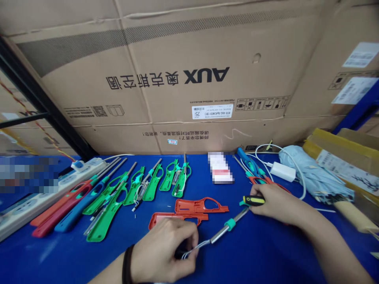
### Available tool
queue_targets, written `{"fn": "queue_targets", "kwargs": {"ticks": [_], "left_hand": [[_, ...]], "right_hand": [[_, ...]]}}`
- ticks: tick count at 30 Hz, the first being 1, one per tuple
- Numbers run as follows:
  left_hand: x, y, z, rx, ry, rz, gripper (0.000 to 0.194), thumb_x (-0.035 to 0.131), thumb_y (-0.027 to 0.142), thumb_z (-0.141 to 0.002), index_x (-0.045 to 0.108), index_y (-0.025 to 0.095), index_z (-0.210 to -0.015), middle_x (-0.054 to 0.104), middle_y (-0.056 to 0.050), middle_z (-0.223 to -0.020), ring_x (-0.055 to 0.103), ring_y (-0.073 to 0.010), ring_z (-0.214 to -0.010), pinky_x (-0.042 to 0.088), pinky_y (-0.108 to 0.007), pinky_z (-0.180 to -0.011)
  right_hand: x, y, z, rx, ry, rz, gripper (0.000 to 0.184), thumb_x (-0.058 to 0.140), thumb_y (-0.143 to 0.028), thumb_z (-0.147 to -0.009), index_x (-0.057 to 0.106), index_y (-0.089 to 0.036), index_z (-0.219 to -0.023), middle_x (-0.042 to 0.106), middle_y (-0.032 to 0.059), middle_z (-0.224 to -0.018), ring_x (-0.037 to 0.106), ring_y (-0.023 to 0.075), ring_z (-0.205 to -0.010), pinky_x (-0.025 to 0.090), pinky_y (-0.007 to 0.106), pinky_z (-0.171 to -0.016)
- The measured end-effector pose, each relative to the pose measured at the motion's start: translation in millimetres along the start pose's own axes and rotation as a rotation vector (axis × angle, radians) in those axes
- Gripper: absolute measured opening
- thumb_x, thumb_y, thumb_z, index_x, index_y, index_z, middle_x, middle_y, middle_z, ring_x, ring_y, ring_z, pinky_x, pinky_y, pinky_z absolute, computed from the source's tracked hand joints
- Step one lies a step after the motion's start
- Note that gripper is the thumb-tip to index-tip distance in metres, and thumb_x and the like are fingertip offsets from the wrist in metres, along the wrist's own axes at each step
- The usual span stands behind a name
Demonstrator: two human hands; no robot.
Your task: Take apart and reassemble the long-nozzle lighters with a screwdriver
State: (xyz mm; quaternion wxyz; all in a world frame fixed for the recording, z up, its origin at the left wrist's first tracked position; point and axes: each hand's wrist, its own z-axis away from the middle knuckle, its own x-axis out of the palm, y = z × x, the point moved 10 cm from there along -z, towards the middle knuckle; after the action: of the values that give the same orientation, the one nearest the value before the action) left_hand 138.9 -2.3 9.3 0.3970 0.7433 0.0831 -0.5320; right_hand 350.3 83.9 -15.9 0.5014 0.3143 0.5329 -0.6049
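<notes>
My left hand (167, 248) is closed in a pinch on thin white wires (201, 245); a small dark part shows partly behind the fingers. The wires run into a metal lighter tube (219, 234) with a teal collar (229, 225), slanting up to my right hand. My right hand (274, 201) is closed around a yellow-and-black handle (253, 200), which looks like a screwdriver's; its far end is hidden. Whether these fingers also grip the tube's upper end, I cannot tell. Two orange lighter shell halves (197, 206) lie just beyond my left hand.
Opened green lighters (109, 215) with exposed inner parts lie left, near closed orange, red and blue lighters (79, 209) and a white power strip (66, 181). More lighters (251, 165), a white charger (283, 171) and a folded umbrella (314, 173) lie right. A large carton (166, 47) stands behind.
</notes>
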Motion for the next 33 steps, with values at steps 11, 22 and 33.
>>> {"fn": "queue_targets", "kwargs": {"ticks": [11, 22, 33], "left_hand": [[-6.5, -5.8, -4.7, 0.174, 0.094, 0.007, 0.020, 0.044, 0.015, -0.094, 0.056, 0.022, -0.109, 0.061, -0.005, -0.105, 0.060, -0.0146, -0.092, 0.049, -0.023, -0.081], [-19.9, -49.1, -8.3, -0.097, 0.203, 0.503, 0.019, 0.060, 0.017, -0.083, 0.063, 0.019, -0.101, 0.061, -0.006, -0.100, 0.061, -0.0123, -0.076, 0.053, -0.025, -0.071], [-5.1, -71.3, -6.8, -0.333, 0.216, 0.831, 0.027, 0.064, 0.029, -0.081, 0.070, 0.015, -0.103, 0.073, -0.008, -0.088, 0.064, -0.0123, -0.062, 0.052, -0.021, -0.054]], "right_hand": [[-19.3, -43.5, 4.3, -0.193, 0.165, -0.399, 0.024, 0.065, -0.038, -0.073, 0.048, -0.021, -0.071, 0.060, -0.0016, -0.071, 0.057, 0.0162, -0.069, 0.041, 0.025, -0.061], [36.3, -103.6, 12.8, -0.205, -0.124, -0.825, 0.028, 0.071, -0.037, -0.071, 0.060, -0.020, -0.090, 0.060, -0.0034, -0.073, 0.054, 0.0120, -0.068, 0.040, 0.021, -0.059], [68.1, -102.3, 17.9, -0.041, -0.373, -1.074, 0.036, 0.063, -0.044, -0.079, 0.062, -0.018, -0.104, 0.064, -0.0019, -0.069, 0.031, 0.0005, -0.031, 0.016, 0.017, -0.032]]}}
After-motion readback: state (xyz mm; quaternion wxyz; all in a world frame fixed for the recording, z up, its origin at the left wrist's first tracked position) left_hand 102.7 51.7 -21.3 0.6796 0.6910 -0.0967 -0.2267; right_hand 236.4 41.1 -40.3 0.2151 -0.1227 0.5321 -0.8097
